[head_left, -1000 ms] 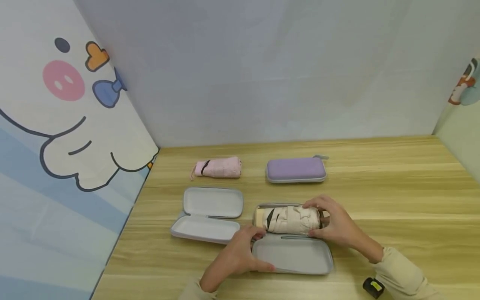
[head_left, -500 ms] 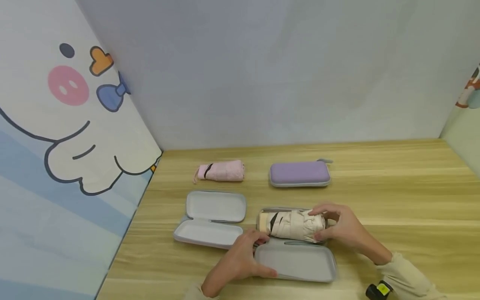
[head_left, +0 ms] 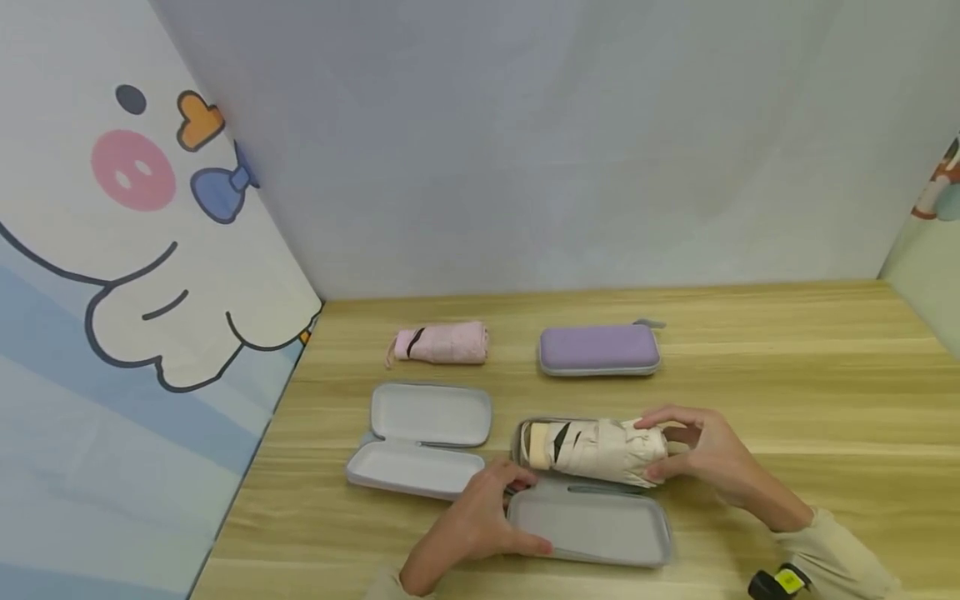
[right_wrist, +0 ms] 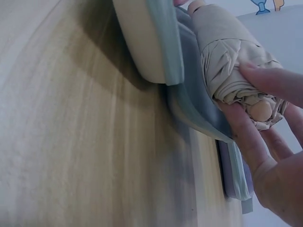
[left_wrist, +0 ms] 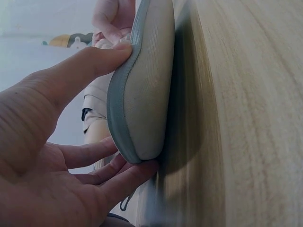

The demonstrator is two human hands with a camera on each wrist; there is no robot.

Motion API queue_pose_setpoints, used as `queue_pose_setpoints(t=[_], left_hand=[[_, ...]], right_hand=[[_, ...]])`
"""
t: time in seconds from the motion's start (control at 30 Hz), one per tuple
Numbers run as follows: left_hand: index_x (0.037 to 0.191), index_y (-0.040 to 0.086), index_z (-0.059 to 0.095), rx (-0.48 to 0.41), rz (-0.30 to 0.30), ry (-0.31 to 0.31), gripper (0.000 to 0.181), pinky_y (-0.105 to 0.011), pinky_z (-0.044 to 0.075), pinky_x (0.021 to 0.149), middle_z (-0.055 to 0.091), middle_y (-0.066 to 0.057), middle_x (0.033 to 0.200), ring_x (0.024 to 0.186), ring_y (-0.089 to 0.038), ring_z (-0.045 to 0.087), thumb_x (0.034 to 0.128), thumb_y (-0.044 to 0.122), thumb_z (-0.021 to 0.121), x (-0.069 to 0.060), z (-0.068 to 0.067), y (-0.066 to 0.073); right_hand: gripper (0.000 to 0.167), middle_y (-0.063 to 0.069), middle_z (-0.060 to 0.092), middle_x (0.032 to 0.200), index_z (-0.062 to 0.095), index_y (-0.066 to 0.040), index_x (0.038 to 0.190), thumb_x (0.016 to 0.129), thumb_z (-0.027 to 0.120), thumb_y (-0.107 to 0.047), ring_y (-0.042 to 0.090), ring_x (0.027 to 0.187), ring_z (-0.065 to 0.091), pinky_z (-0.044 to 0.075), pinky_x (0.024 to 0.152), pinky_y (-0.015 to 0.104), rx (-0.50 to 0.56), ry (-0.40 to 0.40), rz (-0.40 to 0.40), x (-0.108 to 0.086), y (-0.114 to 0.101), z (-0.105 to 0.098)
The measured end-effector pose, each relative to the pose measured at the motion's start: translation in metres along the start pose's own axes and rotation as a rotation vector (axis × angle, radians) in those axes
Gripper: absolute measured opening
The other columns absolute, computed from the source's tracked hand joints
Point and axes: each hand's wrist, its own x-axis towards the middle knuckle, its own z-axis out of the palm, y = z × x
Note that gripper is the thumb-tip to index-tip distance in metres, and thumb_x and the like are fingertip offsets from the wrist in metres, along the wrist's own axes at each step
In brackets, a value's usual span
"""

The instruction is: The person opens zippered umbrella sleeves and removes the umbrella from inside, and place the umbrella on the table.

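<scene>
A folded beige umbrella (head_left: 600, 451) lies over the back half of an unfolded case (head_left: 592, 527) with a grey lining. My right hand (head_left: 712, 454) holds the umbrella's right end between thumb and fingers. In the right wrist view the umbrella (right_wrist: 227, 52) sits tilted, its round end tip showing, raised above the case shell. My left hand (head_left: 480, 517) holds the case's left end. The left wrist view has its thumb on the grey rim of the case (left_wrist: 149, 90) and the fingers at the case's corner; part of those fingers is hidden.
Left of my left hand lies another unfolded case (head_left: 431, 414), with a pale grey lining. Behind it is a folded pink umbrella (head_left: 446, 342). A closed purple case (head_left: 598, 348) lies at the back. Fabric walls (head_left: 562, 150) border the wooden table (head_left: 810, 375).
My right hand has moved right and drawn the beige umbrella a little that way, its right end now by the case's right end. The left hand keeps its place on the case.
</scene>
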Motion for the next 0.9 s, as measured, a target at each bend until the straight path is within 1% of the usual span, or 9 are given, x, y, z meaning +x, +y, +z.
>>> queue_pose_setpoints(t=[0.07,0.13,0.27,0.43,0.63,0.73,0.8,0.9], left_hand=[[0.115,0.011,0.062,0.001,0.003,-0.001,0.067,-0.027,0.045,0.084,0.054,0.003,0.107,0.098,-0.014,0.051,0.0619,0.044,0.087,-0.001,0.000,0.001],[0.115,0.011,0.062,0.004,0.005,-0.002,0.067,-0.027,0.045,0.084,0.054,0.003,0.107,0.098,-0.014,0.051,0.0622,0.044,0.086,-0.002,0.000,0.001],[0.116,0.010,0.061,0.007,0.011,-0.005,0.068,-0.027,0.045,0.084,0.053,0.002,0.106,0.098,-0.014,0.050,0.0628,0.044,0.086,-0.002,-0.001,0.002],[0.120,0.007,0.057,-0.011,0.020,-0.008,0.073,-0.027,0.045,0.086,0.053,0.000,0.108,0.099,-0.014,0.051,0.0629,0.042,0.087,-0.003,-0.002,0.004],[0.125,0.006,0.054,-0.015,0.028,-0.010,0.079,-0.026,0.045,0.086,0.052,-0.001,0.110,0.100,-0.014,0.052,0.0633,0.042,0.087,-0.003,-0.003,0.004],[0.126,0.006,0.054,-0.015,0.032,-0.010,0.079,-0.026,0.045,0.085,0.052,-0.001,0.109,0.100,-0.014,0.052,0.0635,0.042,0.086,-0.003,-0.003,0.004],[0.126,0.006,0.054,-0.018,0.033,-0.011,0.079,-0.026,0.045,0.085,0.053,-0.001,0.109,0.100,-0.014,0.052,0.0637,0.042,0.086,-0.004,-0.004,0.004],[0.126,0.006,0.053,-0.027,0.032,-0.015,0.079,-0.027,0.046,0.085,0.053,0.000,0.109,0.099,-0.014,0.052,0.0642,0.043,0.086,-0.005,-0.005,0.004]], right_hand=[[0.051,0.011,0.055,0.122,0.063,0.006,0.109,0.061,0.082,0.008,0.017,0.096,0.063,0.056,0.066,0.040,0.015,0.000,-0.012,-0.003,-0.002,-0.002],[0.050,0.005,0.059,0.118,0.064,0.005,0.108,0.061,0.081,0.009,0.017,0.094,0.063,0.056,0.066,0.039,0.007,0.001,-0.031,-0.006,-0.005,-0.005],[0.049,-0.001,0.062,0.114,0.066,0.001,0.107,0.061,0.081,0.010,0.017,0.092,0.064,0.056,0.066,0.038,-0.013,-0.003,-0.059,-0.011,-0.013,-0.012],[0.048,-0.002,0.061,0.115,0.065,0.002,0.108,0.062,0.080,0.011,0.016,0.093,0.064,0.056,0.069,0.035,-0.034,-0.001,-0.077,-0.019,-0.026,-0.021],[0.046,-0.003,0.060,0.116,0.065,0.004,0.107,0.063,0.078,0.013,0.014,0.099,0.062,0.056,0.069,0.038,-0.040,0.006,-0.072,-0.028,-0.036,-0.031],[0.046,-0.002,0.060,0.117,0.065,0.005,0.106,0.063,0.078,0.012,0.012,0.102,0.061,0.056,0.071,0.037,-0.079,0.015,-0.071,-0.033,-0.042,-0.035],[0.045,-0.002,0.060,0.117,0.065,0.005,0.106,0.063,0.078,0.012,0.011,0.103,0.061,0.055,0.072,0.034,-0.106,0.015,-0.084,-0.036,-0.046,-0.039],[0.046,-0.003,0.061,0.117,0.065,0.005,0.106,0.063,0.077,0.014,0.011,0.103,0.061,0.055,0.072,0.031,-0.119,0.014,-0.109,-0.041,-0.051,-0.044]])
